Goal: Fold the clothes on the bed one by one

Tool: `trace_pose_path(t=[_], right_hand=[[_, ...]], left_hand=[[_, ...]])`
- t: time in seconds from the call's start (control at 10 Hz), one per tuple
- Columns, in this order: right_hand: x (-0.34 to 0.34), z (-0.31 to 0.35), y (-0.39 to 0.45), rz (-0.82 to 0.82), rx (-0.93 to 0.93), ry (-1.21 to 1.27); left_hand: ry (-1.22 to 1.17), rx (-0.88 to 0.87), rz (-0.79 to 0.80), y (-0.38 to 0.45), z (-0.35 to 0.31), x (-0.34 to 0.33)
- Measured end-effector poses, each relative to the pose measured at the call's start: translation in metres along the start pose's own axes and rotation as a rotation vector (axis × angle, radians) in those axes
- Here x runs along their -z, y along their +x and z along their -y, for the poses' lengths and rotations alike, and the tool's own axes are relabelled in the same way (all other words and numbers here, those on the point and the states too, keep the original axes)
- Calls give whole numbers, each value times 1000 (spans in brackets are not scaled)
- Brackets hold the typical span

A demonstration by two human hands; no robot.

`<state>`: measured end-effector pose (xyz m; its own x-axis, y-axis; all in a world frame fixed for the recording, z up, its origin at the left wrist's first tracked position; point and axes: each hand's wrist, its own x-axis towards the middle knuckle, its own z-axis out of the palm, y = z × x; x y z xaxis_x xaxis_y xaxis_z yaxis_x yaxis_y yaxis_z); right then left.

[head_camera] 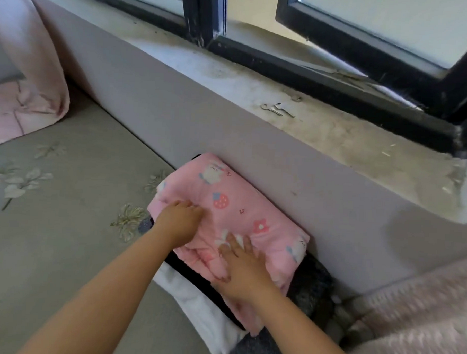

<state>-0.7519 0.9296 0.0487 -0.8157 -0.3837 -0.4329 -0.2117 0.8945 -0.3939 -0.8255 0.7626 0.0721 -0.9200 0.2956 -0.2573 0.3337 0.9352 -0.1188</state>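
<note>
- A folded pink garment (233, 211) printed with bunnies and strawberries lies on top of a stack of folded clothes on the bed (72, 223), right against the grey padded wall (229, 128) under the window.
- Its long axis runs diagonally, from the far left corner by the wall down toward the near right, roughly parallel to the wall's edge.
- Beneath it show a black layer (196, 277), a white garment (194, 303) sticking out on the near left side, and a dark grey fuzzy piece (313, 287) on the near right.
- The left hand (179, 222) lies palm down on the garment's near left edge; the fingers are blurred, so it cannot be told whether they press flat or curl into the cloth.
- The right hand (241, 271) rests flat on the near part of the garment, fingers straight and slightly spread, pointing toward the wall, pinching nothing.
- Both forearms reach in from the lower edge of the view.
- The bed sheet is grey-green with pale flower prints.
- A pink cloth (24, 106) lies bunched at the far left of the bed.
- A pale pink fluffy blanket (413, 318) fills the lower right corner.
- On the dusty windowsill (335, 143) lie small metal keys (276, 109), in front of a dark window frame (338, 85).
</note>
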Motion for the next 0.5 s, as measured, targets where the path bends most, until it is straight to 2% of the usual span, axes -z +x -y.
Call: trace_pose_path(t=[0.1,0.2,0.3,0.4,0.5], right_hand=[[9,-12,-8,-24,37,47],[7,-19,-15,-30,73,86],[6,-28,-21,-69,67,234],[9,-34,-33,-149,-39,501],[39,-31,-40,-321,-156,815]], left_hand=[[-112,23,-480,1,-26,13],[-85,-68,-575,7,-46,13],[-223,-13,-186,17,-57,-11],[-250,38,-125,20,-60,-27],[-238,50,-86,21,-64,-28]])
